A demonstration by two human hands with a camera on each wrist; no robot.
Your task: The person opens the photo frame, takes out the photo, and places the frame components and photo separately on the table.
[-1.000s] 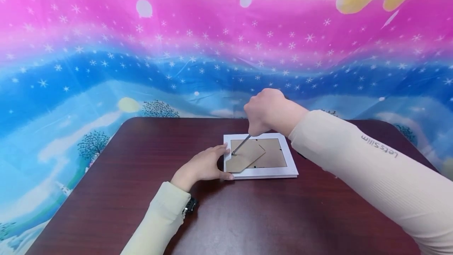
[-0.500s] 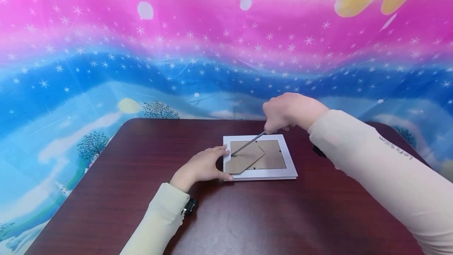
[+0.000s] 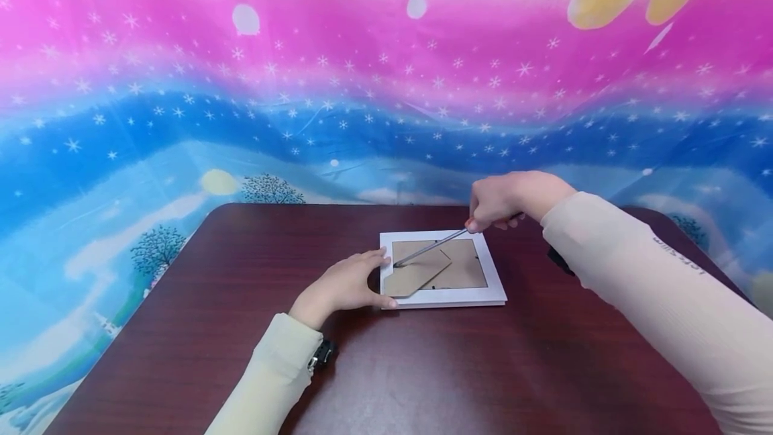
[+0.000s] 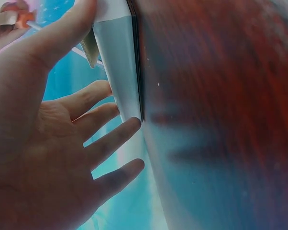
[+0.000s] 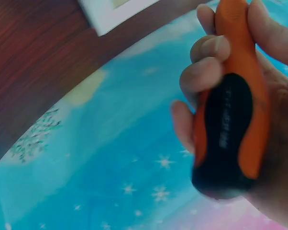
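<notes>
A white picture frame [image 3: 459, 297] lies face down on the table, its brown backing board [image 3: 465, 264] up. An angled brown stand flap [image 3: 417, 278] rises over the left part of the board. My left hand [image 3: 343, 282] rests against the frame's left end, thumb at the near corner; the left wrist view shows its fingers straight and spread. In my right hand [image 3: 501, 201], fingers curl round the orange and black handle [image 5: 230, 115] of a screwdriver [image 3: 433, 245]. Its metal shaft slants down leftward over the frame, the tip right at the board's left edge.
The dark reddish-brown table [image 3: 417, 381] extends around the frame. Behind it hangs a pink and blue cloth [image 3: 362, 86] with snowflakes and trees. A black device [image 3: 323, 354] is strapped at the left wrist.
My right hand has moved right and lower, so the screwdriver lies at a flatter slant. Its tip stays near the board's left edge. The left hand and frame hold their places.
</notes>
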